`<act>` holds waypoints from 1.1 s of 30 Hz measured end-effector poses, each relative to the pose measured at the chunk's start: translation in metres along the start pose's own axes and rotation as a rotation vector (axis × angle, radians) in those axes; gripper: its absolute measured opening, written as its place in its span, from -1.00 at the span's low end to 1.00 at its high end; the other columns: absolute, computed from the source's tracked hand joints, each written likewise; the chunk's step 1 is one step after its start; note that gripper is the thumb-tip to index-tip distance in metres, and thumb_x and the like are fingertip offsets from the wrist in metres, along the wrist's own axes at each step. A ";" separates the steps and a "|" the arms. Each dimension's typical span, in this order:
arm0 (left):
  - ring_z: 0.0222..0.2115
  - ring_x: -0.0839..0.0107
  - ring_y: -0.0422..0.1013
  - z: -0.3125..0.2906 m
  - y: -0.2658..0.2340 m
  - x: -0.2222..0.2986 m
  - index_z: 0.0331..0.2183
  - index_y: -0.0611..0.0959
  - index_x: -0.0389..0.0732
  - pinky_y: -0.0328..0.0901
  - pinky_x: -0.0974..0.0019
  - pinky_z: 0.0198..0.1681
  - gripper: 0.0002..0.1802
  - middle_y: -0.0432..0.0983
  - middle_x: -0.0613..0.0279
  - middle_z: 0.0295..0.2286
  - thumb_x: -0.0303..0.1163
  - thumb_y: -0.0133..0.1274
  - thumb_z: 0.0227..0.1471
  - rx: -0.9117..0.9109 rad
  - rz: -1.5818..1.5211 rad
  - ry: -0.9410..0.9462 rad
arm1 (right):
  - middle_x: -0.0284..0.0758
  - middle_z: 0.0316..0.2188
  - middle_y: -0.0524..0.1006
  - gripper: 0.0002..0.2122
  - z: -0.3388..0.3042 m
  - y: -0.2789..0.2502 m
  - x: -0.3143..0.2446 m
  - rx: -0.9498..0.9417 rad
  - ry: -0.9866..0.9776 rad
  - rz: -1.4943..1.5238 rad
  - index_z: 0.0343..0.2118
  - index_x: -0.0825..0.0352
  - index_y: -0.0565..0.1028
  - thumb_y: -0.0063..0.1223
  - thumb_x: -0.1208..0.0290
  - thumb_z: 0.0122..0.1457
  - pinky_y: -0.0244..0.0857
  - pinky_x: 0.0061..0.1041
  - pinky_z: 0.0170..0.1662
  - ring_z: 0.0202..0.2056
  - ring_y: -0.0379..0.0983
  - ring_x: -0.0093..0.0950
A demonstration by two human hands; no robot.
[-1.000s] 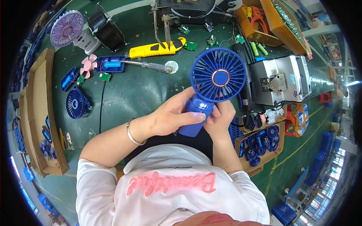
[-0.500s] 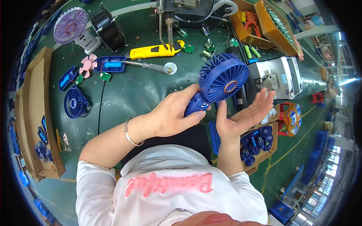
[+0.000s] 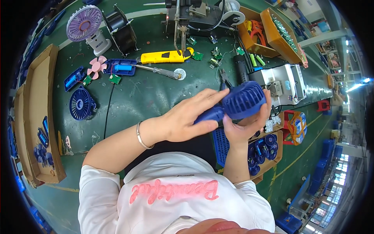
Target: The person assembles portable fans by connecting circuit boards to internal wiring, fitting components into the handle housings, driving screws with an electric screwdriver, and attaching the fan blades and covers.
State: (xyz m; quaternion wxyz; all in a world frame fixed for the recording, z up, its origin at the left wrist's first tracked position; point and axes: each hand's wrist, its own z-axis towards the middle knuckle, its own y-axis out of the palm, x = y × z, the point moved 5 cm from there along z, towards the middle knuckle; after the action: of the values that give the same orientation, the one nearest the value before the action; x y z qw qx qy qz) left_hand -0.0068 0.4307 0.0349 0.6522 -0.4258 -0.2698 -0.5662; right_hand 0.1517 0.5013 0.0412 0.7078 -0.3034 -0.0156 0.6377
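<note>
In front of me, over the near edge of the table, is a dark blue handheld fan [image 3: 245, 100], its head turned so that the ribbed side shows. My left hand [image 3: 189, 115], with a bangle at the wrist, closes round the handle. Cupped under and along the right side of the fan head, my right hand [image 3: 249, 126] grips it; part of its fingers is hidden behind the fan. Just beyond the fan lie cutting pliers [image 3: 224, 78]. Farther left are a screwdriver [image 3: 159, 71], a yellow utility knife [image 3: 165, 57] and an opened blue fan handle [image 3: 120, 67].
A loose blue fan head [image 3: 80, 104] and a pink fan blade [image 3: 96, 66] lie left. A purple fan [image 3: 84, 25] stands behind them. A cardboard tray [image 3: 39, 78] is at the left edge, a soldering machine [image 3: 198, 17] at the back, a white device [image 3: 278, 84] at right.
My right hand, open and apart from the fan before, now holds its head. The fan has been turned, so the front grille no longer faces up. The pliers have come into sight.
</note>
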 end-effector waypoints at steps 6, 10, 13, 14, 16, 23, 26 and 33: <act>0.18 -0.03 -0.01 -0.007 -0.002 -0.008 0.19 0.23 -0.15 -0.03 0.06 0.21 -0.10 0.01 -0.12 0.13 0.21 0.00 -0.02 0.131 -0.060 0.035 | -0.18 0.02 0.32 -0.27 -0.022 0.022 -0.010 0.221 0.868 0.737 0.25 0.21 0.01 0.14 0.58 0.03 0.35 -0.34 0.03 0.01 0.34 -0.34; 0.26 -0.09 -0.19 -0.012 0.015 0.001 0.26 -0.07 -0.13 -0.06 0.00 0.23 0.26 -0.27 -0.18 0.22 -0.07 0.36 -0.31 0.085 -0.045 0.097 | -0.15 0.09 0.27 -0.38 -0.030 0.042 -0.017 -0.025 0.837 0.878 0.22 0.40 0.11 0.08 0.33 0.14 0.13 -0.33 0.16 0.10 0.25 -0.31; 0.26 -0.09 -0.20 -0.015 0.012 0.003 0.25 -0.05 -0.13 -0.01 0.04 0.22 0.26 -0.27 -0.17 0.22 -0.15 0.39 -0.35 0.125 -0.021 0.092 | -0.07 0.07 0.26 -0.37 -0.018 0.029 -0.026 -0.221 0.322 0.043 0.17 0.44 0.20 0.11 0.20 0.09 0.12 -0.29 0.13 0.08 0.24 -0.20; 0.24 0.04 -0.09 -0.014 0.011 0.003 0.23 -0.03 -0.12 0.02 0.11 0.21 0.23 -0.16 -0.07 0.20 -0.15 0.40 -0.33 0.110 -0.029 0.043 | -0.01 0.04 0.25 -0.33 -0.007 0.023 -0.039 -0.190 0.260 0.062 0.13 0.46 0.26 0.09 0.07 0.05 0.11 -0.26 0.11 0.06 0.23 -0.13; 0.19 0.25 0.02 -0.017 0.026 -0.023 0.22 0.00 -0.12 0.03 0.19 0.20 0.09 0.02 0.08 0.15 -0.18 0.33 -0.19 0.108 -0.360 -0.020 | -0.01 0.04 0.24 -0.29 -0.008 0.024 -0.040 -0.119 0.331 0.105 0.14 0.48 0.25 0.05 -0.01 0.05 0.09 -0.23 0.12 0.06 0.22 -0.12; -0.02 0.47 0.22 -0.032 0.033 -0.047 0.13 0.27 -0.28 0.16 0.33 0.08 -0.26 0.32 0.22 -0.04 0.14 -0.16 0.18 0.201 -0.706 -0.314 | -0.05 -0.09 0.39 -0.53 -0.009 0.040 -0.047 -0.033 0.270 0.080 -0.02 0.52 0.40 0.10 0.35 0.02 0.18 -0.28 -0.01 -0.10 0.31 -0.15; 0.00 0.43 0.27 -0.032 0.031 -0.056 0.14 0.24 -0.26 0.18 0.30 0.10 -0.06 0.30 0.19 0.00 0.36 -0.20 0.04 0.168 -0.753 -0.395 | -0.09 -0.13 0.42 -0.54 -0.003 0.044 -0.051 -0.050 0.291 0.046 -0.06 0.50 0.42 0.13 0.46 -0.10 0.16 -0.27 -0.01 -0.10 0.31 -0.16; -0.07 0.43 0.32 -0.025 0.030 -0.046 0.10 0.26 -0.26 0.25 0.32 0.00 -0.08 0.34 0.19 -0.07 0.39 -0.32 0.06 0.133 -0.635 -0.350 | -0.08 -0.15 0.42 -0.53 -0.003 0.034 -0.048 -0.022 0.246 0.095 -0.11 0.48 0.45 0.18 0.39 -0.14 0.23 -0.30 -0.08 -0.17 0.35 -0.18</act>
State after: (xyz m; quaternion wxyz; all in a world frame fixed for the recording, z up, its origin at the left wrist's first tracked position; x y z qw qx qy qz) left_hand 0.0088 0.4319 -0.0231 0.4143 -0.3682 -0.5322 -0.6400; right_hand 0.1135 0.4561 0.0410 0.6700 -0.3874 0.0788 0.6284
